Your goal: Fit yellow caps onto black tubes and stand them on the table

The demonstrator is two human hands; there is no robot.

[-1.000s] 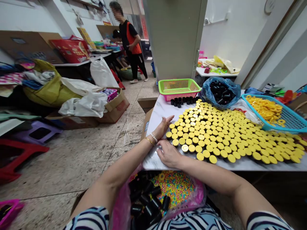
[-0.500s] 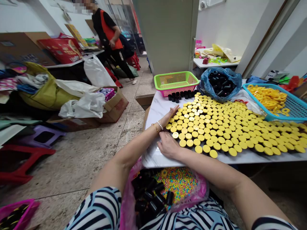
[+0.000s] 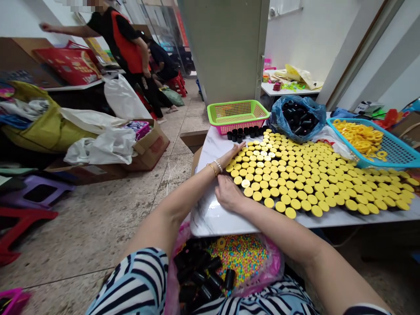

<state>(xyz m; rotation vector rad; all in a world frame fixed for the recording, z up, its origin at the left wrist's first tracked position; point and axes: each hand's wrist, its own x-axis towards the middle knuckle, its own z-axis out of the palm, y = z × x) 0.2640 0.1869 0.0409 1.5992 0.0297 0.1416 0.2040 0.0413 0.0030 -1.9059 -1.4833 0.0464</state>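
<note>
My left hand [image 3: 228, 156] lies palm down on a white marble tabletop [image 3: 210, 214], its fingertips touching the edge of a dense layer of round yellow caps [image 3: 305, 179]. My right hand [image 3: 229, 194] rests curled just below it, beside a paler cap [image 3: 245, 183]; its fingers hide whatever they may hold. A row of black cylinders [image 3: 243, 132] stands at the far edge of the caps. In my lap, a pink plastic bag [image 3: 274, 262] holds black tubes [image 3: 203, 273] and multicoloured beads [image 3: 241, 258].
A blue bag of black cylinders [image 3: 297, 119], a green-and-pink basket [image 3: 238, 116] and a blue basket of yellow rings [image 3: 361, 140] stand along the table's far side. Two co-workers [image 3: 127, 50] are beyond a cardboard box [image 3: 149, 151], white bags and plastic stools.
The view has swung slightly left and tilted. My right hand has shifted slightly up the table, nearer my left. The standing co-worker has turned, with one arm stretched out to the left.
</note>
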